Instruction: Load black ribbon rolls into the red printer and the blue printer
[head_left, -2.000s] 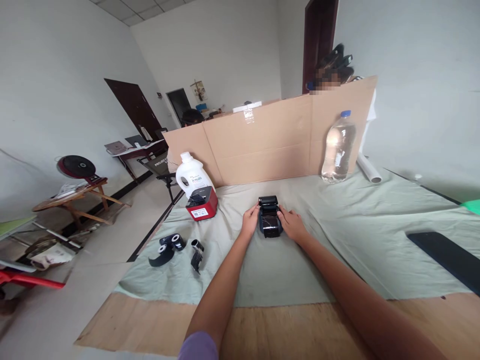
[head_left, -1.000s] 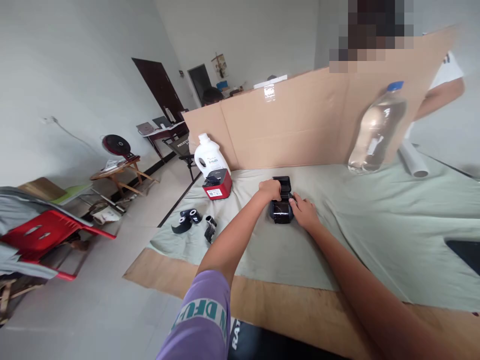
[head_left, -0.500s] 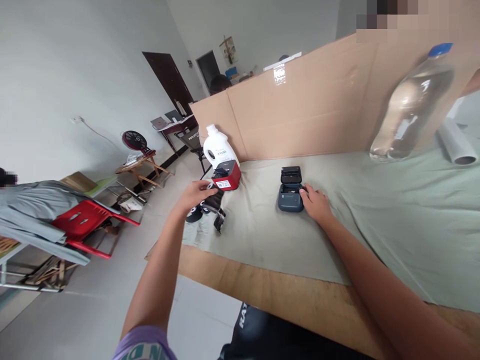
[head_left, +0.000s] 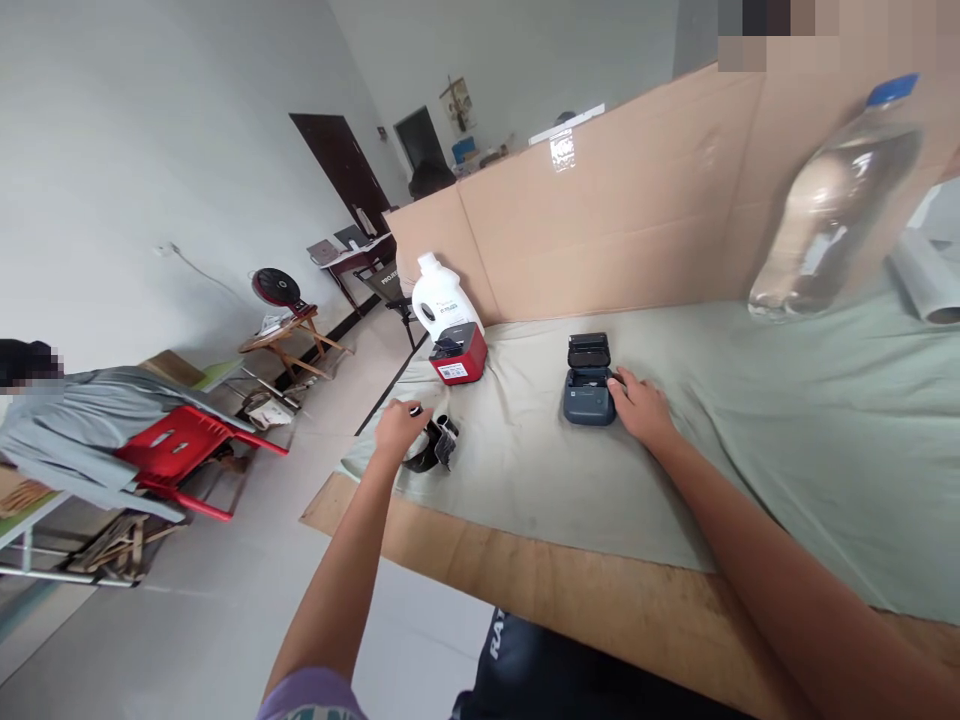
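My left hand (head_left: 401, 428) is closed at the left side of the cloth, its fingertips pinching a small black roll (head_left: 415, 411) that the hand mostly hides. Right beside and below it lie a black ring-shaped roll (head_left: 421, 460) and a dark roll with a loose crumpled strip (head_left: 448, 440). Fingers of my right hand (head_left: 640, 405) rest against the right side of a dark blue label printer (head_left: 589, 405). Its black lid (head_left: 589, 349) is flipped up, and the compartment below shows. The fingers are stretched out and grip nothing.
Behind my left hand stand a red and black box-shaped device (head_left: 459, 358) and a white jug (head_left: 441, 295). A cardboard panel (head_left: 600, 220) walls off the back. A clear bottle with a blue cap (head_left: 832, 210) and a grey tube (head_left: 924, 280) are at right. Another person (head_left: 67, 430) sits left.
My left hand has come down and a little closer to me, bringing the dark roll down among the others by the table's left edge. My right hand stays by the printer.
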